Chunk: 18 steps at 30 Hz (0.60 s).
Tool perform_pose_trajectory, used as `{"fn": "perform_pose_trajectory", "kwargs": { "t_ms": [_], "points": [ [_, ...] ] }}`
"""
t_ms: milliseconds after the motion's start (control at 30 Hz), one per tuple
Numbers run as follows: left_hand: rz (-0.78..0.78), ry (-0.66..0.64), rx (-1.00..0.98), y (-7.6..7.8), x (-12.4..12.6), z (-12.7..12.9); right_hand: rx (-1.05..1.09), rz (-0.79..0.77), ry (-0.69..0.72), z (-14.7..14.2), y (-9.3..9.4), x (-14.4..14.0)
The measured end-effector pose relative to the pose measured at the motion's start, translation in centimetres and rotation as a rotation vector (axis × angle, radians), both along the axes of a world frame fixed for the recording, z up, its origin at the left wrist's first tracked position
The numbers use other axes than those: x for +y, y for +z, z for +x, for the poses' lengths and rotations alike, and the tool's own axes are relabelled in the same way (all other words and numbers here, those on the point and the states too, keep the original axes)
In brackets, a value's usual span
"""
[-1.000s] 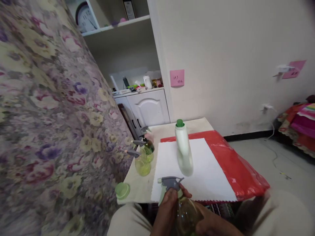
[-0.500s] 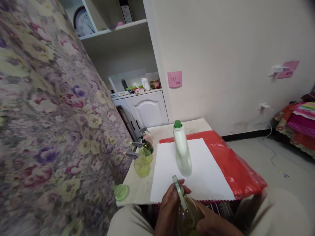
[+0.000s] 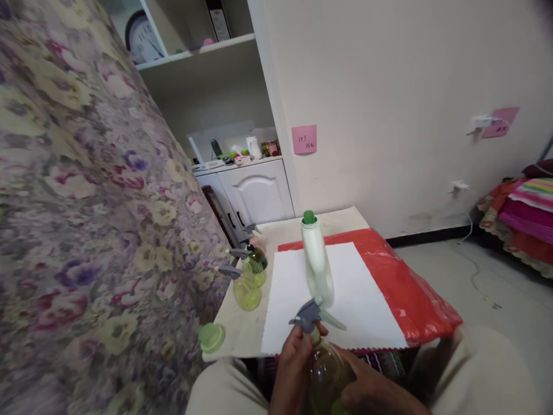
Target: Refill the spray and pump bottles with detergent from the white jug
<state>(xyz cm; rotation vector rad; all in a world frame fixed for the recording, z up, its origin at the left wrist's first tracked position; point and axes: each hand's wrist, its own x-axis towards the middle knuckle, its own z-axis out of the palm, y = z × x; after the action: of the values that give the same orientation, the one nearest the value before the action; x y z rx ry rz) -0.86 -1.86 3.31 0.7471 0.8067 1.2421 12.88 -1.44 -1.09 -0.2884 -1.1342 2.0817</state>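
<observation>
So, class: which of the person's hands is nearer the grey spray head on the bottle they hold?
Left. The left hand grips the neck just under the grey spray head; the right hand holds the bottle lower down.

Grey-triggered yellow-green spray bottle [image 3: 322, 369], floral curtain [image 3: 86, 202]

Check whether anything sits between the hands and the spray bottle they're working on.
Nothing visible does. The left hand grips the neck just under the grey spray head, and the right hand wraps the clear spray bottle. The white bottle stands beyond on the white sheet, apart from both.
</observation>
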Motion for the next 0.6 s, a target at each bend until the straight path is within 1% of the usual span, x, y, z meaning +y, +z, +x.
{"fn": "perform_pose_trajectory", "kwargs": {
  "t_ms": [67, 100, 167, 267, 400, 533, 600],
  "points": [
    [0.041, -0.08, 0.001, 0.3, -0.2, -0.3, 0.021, -0.047, 0.031, 0.2, 0.2, -0.2],
    [0.064, -0.092, 0.001, 0.4, -0.2, -0.4, 0.033, -0.059, 0.039, 0.3, 0.2, -0.2],
    [0.093, -0.077, 0.0, 0.3, -0.1, -0.6, 0.036, -0.055, 0.033, 0.2, 0.1, -0.3],
    [0.061, -0.016, 0.01, -0.1, 0.0, -0.5, 0.017, -0.04, 0.0, -0.1, -0.4, -0.2],
    [0.015, 0.11, 0.015, -0.4, 0.0, -0.2, 0.017, -0.02, -0.025, -0.5, -0.9, -0.1],
    [0.043, 0.201, 0.032, -0.2, 0.2, -0.3, -0.02, -0.001, -0.011, -0.2, -0.7, 0.0],
    [0.051, 0.226, 0.038, -0.2, 0.5, -0.7, -0.05, 0.007, -0.019, 0.1, -0.4, 0.0]
  ]
}}
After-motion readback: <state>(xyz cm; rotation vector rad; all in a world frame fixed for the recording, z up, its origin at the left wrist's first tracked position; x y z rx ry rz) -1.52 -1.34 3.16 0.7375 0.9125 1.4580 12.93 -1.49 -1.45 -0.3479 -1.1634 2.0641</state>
